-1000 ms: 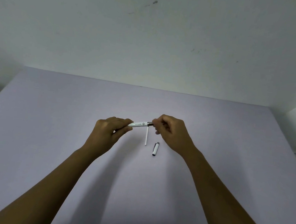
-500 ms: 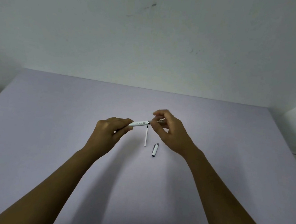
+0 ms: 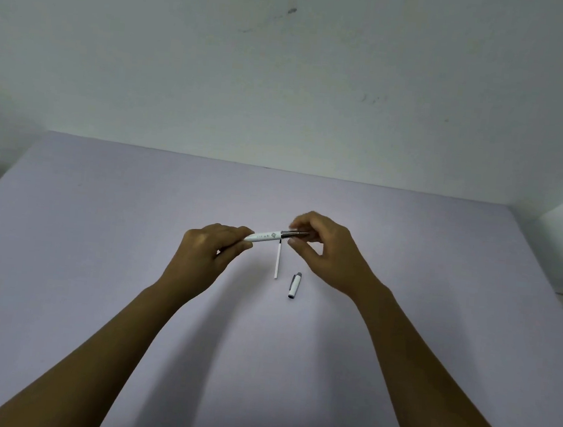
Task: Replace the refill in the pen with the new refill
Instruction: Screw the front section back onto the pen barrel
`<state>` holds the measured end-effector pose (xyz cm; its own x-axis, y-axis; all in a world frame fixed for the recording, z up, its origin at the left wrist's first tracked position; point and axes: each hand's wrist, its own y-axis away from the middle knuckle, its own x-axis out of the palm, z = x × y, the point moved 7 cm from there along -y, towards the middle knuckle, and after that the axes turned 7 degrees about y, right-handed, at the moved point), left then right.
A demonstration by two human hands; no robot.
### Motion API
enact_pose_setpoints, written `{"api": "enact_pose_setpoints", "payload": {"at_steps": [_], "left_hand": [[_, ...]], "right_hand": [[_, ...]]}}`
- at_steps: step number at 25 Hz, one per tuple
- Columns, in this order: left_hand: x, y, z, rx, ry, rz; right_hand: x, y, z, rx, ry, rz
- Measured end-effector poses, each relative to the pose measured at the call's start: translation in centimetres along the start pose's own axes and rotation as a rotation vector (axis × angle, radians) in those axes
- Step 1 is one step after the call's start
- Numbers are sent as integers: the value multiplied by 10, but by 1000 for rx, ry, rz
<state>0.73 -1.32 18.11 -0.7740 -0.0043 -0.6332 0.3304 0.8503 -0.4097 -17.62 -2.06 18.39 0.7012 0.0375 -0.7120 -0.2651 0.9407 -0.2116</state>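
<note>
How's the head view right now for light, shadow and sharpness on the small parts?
Head view: dim, even light, no glare; soft forearm shadows fall on the table; the wide lens bends the table's far edge; the pen, spare refill and cap read sharp, though the pen's print is too small to read.

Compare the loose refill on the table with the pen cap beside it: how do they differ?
The refill is a long, thin, plain white stick; the pen cap is shorter, thicker, with a grey end. The refill lies nearly straight away from the camera; the cap is slightly slanted. Both rest untouched on the table, below the hands.
</note>
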Motion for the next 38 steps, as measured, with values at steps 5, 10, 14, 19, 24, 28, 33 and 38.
{"api": "enact_pose_setpoints", "payload": {"at_steps": [5, 10, 14, 19, 24, 28, 33, 38], "left_hand": [[1, 1, -5, 17, -7, -3], [0, 1, -3, 19, 0, -4], [2, 4, -4, 19, 1, -3], [-1, 1, -3, 21, -6, -15], [-2, 1, -6, 41, -12, -5], [-2, 1, -6, 41, -25, -13], [1, 2, -8, 64, -29, -2], [2, 5, -7, 83, -78, -7]], "right_hand": [[2, 0, -4, 83, 63, -13], [-2, 0, 4, -15, 13, -15], [1, -4, -2, 58, 99, 24], [1, -2, 7, -62, 156, 26], [0, -3, 3, -10, 132, 32], [-1, -1, 12, -111, 216, 30], [-3, -2, 9, -80, 216, 73], [1, -4, 9, -96, 291, 49]]}}
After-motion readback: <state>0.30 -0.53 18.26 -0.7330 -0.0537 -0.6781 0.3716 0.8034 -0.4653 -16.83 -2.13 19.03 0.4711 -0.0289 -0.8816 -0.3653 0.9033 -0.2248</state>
